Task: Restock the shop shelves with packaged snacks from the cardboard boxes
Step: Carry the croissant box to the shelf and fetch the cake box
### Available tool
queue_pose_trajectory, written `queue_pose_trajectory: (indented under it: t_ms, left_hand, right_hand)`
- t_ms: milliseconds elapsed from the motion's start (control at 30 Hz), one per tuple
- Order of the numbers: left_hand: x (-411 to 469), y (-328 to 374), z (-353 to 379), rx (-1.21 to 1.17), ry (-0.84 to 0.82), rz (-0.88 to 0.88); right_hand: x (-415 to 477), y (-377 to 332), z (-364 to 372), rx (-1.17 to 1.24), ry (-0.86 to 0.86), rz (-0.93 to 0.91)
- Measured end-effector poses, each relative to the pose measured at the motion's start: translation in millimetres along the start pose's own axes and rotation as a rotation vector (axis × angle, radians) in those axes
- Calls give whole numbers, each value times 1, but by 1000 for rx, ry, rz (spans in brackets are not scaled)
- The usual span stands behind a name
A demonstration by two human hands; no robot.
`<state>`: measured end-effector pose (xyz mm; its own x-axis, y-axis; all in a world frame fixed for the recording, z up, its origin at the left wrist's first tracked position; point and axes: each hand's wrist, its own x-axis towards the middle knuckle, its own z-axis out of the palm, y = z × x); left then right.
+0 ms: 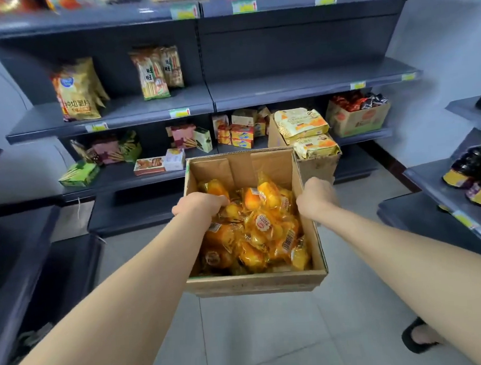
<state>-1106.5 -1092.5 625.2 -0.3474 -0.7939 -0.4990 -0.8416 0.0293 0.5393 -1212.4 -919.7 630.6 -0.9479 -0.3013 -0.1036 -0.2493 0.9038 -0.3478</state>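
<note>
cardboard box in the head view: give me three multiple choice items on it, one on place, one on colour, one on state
1. Where is the cardboard box?
A. on the top shelf
B. between the two hands, in front of the shelves
C. flat under a shelf

2. What colour are the snack packs in it?
A. blue
B. black
C. orange-yellow

3. What state is the box in?
A. open on top
B. taped shut
C. flattened

Key: B, as the left hand and the right hand grip its side walls; C, as the wrappers all show orange-yellow; A, as the packs can be seen from above.
</note>
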Motion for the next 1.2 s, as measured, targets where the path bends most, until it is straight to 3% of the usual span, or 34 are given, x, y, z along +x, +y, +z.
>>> queue_pose_trajectory:
  t_ms: [300, 700, 967, 1200]
  left_hand:
    - [134, 73, -18, 15, 39, -37]
    - [335, 160, 39, -21, 45, -166]
    - [462, 162, 95, -31, -19, -257]
    - [570, 128, 159, 22, -30, -316]
  right_hand:
    - [142, -75, 29, -32, -66, -12]
    - [362, -128, 110, -45, -193, -74]
    - [466, -143, 208, -62, -272, -57]
    - [522, -135, 340, -82, -348, 4]
